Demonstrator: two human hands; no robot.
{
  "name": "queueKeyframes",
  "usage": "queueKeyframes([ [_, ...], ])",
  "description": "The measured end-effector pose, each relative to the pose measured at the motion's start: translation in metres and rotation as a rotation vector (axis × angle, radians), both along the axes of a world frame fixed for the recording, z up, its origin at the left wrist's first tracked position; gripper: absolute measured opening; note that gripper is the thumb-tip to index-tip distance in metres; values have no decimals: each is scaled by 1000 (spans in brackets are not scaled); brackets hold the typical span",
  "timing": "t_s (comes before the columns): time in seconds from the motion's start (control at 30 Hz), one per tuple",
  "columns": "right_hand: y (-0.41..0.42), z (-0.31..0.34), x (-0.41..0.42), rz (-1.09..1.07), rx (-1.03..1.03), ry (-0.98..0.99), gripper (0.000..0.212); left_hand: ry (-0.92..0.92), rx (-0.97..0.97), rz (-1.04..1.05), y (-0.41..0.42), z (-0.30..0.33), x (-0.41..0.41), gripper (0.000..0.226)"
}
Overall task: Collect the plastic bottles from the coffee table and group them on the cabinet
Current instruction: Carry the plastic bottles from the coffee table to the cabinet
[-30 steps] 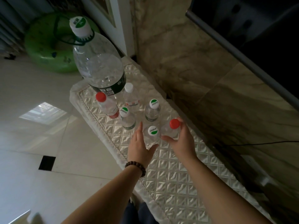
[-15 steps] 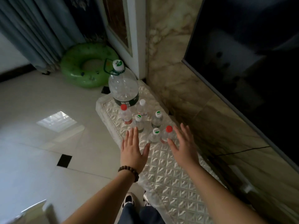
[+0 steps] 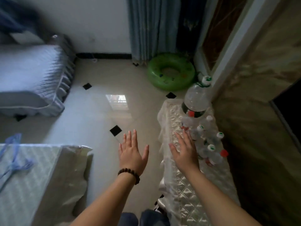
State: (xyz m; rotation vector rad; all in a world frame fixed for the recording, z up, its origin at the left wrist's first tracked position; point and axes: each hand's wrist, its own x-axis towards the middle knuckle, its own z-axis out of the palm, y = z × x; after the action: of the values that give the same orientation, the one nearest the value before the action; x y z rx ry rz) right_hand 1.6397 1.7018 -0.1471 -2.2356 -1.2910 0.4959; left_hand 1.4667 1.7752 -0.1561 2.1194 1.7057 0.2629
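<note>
Several small clear plastic bottles (image 3: 210, 149) with red, green and white caps stand grouped on the cabinet (image 3: 187, 193), which has a quilted white cover, at the right. Behind them rises a large clear water bottle (image 3: 196, 100) with a green handle and white cap. My right hand (image 3: 185, 152) hovers flat and empty above the cabinet's left side, just left of the small bottles. My left hand (image 3: 132, 152), with a bead bracelet on its wrist, is spread open over the floor, holding nothing.
A coffee table (image 3: 32, 176) under a pale patterned cloth fills the lower left. A blue sofa (image 3: 32, 79) sits at the far left, a green swim ring (image 3: 171, 73) by the curtain. A marble wall and dark screen (image 3: 290, 115) border the cabinet's right.
Both hands have let go of the two nearest bottles and drawn back, fingers spread. My view has swung left, so the sofa and coffee table have come into sight.
</note>
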Motion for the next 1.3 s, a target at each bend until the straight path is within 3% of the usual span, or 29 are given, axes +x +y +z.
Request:
queueKeyframes([
  [0.27,56,17,-138,392,-3,17,54,-28,51,438,-17,19,-162,72],
  [0.4,62,22,-224,547,-7,25,53,-42,83,620,-48,21,-247,81],
  [0.83,-20,10,-534,996,1,122,48,-12,77,1119,-209,21,-518,73],
  [1.3,-38,13,-716,1296,-39,30,50,-39,81,1419,-281,23,-662,74],
])
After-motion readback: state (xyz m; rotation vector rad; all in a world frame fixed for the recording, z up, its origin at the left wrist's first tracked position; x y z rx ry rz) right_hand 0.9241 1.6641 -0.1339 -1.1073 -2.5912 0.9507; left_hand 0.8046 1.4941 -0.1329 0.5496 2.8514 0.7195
